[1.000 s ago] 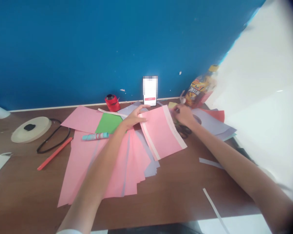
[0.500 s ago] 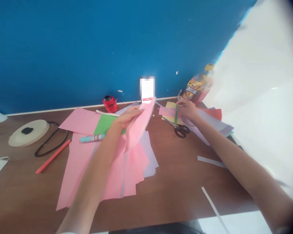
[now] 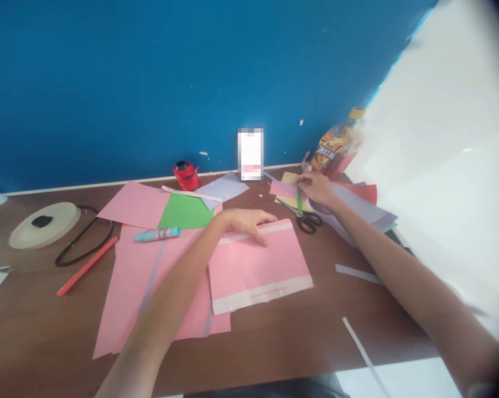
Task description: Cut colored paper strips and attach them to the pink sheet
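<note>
My left hand (image 3: 249, 224) rests with spread fingers on the top edge of a pink folded paper (image 3: 260, 260), which has white strips along its upper and lower edges. That paper lies partly over larger pink sheets (image 3: 129, 287). On the right, my right hand (image 3: 316, 187) has its fingers closed at the top of a green strip (image 3: 300, 200), close to black-handled scissors (image 3: 308, 222) and small yellow and pink papers. A light blue tube (image 3: 157, 234) lies on the sheets beside a green paper (image 3: 187, 211).
A red spool (image 3: 187, 176) and a bright phone (image 3: 250, 155) stand by the blue wall. At the back right leans a bottle (image 3: 330, 146). A round white object (image 3: 45, 225), a black cord and a red stick (image 3: 87, 266) lie at the left.
The pink paper, earlier held up and tilted in my left hand, now lies flat on the table, further right and nearer. My left hand has opened over it. My right hand has barely moved.
</note>
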### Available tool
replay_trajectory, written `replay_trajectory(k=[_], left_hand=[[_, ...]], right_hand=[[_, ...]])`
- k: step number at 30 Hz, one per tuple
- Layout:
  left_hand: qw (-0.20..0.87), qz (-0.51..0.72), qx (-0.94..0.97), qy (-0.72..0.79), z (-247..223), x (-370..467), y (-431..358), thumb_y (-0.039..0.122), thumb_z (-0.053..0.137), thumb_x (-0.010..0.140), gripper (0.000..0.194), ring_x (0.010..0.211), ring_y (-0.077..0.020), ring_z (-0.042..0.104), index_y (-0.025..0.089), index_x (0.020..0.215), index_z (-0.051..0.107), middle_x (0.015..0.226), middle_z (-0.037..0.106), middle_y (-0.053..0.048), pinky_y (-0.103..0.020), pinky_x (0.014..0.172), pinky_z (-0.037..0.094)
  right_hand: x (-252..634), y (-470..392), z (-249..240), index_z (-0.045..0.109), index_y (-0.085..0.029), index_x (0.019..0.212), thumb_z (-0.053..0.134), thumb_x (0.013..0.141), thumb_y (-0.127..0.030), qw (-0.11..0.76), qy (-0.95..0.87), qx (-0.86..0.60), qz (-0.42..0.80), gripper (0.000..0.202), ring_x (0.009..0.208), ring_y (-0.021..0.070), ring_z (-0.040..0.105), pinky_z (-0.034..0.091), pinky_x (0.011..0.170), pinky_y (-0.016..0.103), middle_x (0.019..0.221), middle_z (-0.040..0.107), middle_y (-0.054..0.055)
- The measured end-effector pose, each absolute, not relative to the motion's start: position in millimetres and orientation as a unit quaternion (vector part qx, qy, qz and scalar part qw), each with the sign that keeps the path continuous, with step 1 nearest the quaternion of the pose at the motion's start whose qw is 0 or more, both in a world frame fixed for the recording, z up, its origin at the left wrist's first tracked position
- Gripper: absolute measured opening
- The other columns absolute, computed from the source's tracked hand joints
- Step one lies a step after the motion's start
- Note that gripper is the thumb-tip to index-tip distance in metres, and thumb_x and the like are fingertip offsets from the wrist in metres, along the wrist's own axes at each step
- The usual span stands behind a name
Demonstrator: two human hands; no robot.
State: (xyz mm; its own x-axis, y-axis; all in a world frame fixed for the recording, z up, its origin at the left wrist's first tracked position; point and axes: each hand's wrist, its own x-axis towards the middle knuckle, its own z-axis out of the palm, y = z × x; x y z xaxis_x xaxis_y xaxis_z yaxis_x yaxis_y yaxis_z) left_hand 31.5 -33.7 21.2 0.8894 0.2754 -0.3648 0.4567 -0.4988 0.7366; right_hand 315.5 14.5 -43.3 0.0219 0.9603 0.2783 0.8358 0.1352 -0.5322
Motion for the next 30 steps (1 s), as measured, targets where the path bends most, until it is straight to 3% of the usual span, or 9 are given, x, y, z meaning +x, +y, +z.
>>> replay_trajectory(k=[7,12,15,17,20,24,30], left_hand=[[0.407,-0.072,0.877,0.244,12.0,43.3,-40.5,0.043,0.065,0.072,0.056,0.102,-0.0243,0.059,0.023,0.124,0.055,0.124,0.062,-0.006,-0.029,0.079,0.041],[0.476,0.002,0.851,0.223,7.3,46.8,-39.3,0.043,0.068,0.074,0.076,0.114,-0.0236,0.057,0.029,0.144,0.04,0.135,0.057,-0.008,-0.031,0.088,0.043],[0.502,0.1,0.825,0.242,5.4,43.1,-33.2,0.04,0.061,0.082,0.061,0.104,-0.0192,0.06,0.026,0.139,0.046,0.122,0.063,-0.01,-0.028,0.082,0.046],[0.478,0.174,0.811,0.288,2.7,36.6,-27.1,0.038,0.055,0.085,0.046,0.087,-0.0158,0.061,0.021,0.128,0.056,0.102,0.067,-0.008,-0.026,0.074,0.045],[0.444,0.24,0.786,0.357,-6.6,22.9,-16.2,0.036,0.048,0.089,0.032,0.066,-0.012,0.054,0.018,0.111,0.062,0.07,0.059,-0.001,-0.024,0.063,0.039],[0.397,0.343,0.732,0.434,-24.2,8.5,-3.4,0.03,0.048,0.087,0.023,0.057,-0.01,0.045,0.017,0.098,0.063,0.061,0.048,0.003,-0.023,0.057,0.034],[0.402,0.358,0.715,0.446,-33.2,4.7,2.7,0.029,0.048,0.086,0.021,0.053,-0.01,0.04,0.018,0.096,0.062,0.056,0.042,0.005,-0.023,0.054,0.031]], right_hand=[[314.7,13.7,-42.1,0.072,-0.018,0.092,0.051,0.081,-0.025,0.312,-0.694,-0.641,0.102,0.025,0.076,0.0189,0.064,0.046,0.075,0.03,0.092,0.073,0.006],[310.1,17.7,-50.9,0.072,-0.019,0.094,0.058,0.081,-0.047,0.245,-0.751,-0.612,0.039,0.034,0.101,0.0278,0.059,0.042,0.092,0.04,0.105,0.068,0.011],[308.9,20.4,-56.8,0.071,-0.019,0.1,0.063,0.078,-0.048,0.212,-0.76,-0.615,0.01,0.037,0.102,0.0291,0.057,0.041,0.094,0.042,0.106,0.065,0.012],[309.0,20.9,-57.5,0.072,-0.019,0.096,0.062,0.079,-0.041,0.214,-0.758,-0.616,0.014,0.029,0.096,0.0269,0.058,0.042,0.091,0.04,0.101,0.065,0.011],[308.0,19.0,-54.1,0.071,-0.018,0.09,0.059,0.081,-0.032,0.232,-0.757,-0.609,0.038,0.021,0.089,0.0231,0.06,0.045,0.083,0.035,0.094,0.066,0.009],[303.0,14.1,-48.1,0.069,-0.017,0.089,0.055,0.081,-0.022,0.228,-0.745,-0.625,0.044,0.017,0.087,0.0219,0.061,0.045,0.077,0.032,0.095,0.067,0.01],[298.6,7.7,-46.9,0.066,-0.02,0.09,0.049,0.083,-0.019,0.215,-0.714,-0.666,0.016,0.019,0.091,0.0246,0.062,0.046,0.077,0.034,0.101,0.068,0.01]])
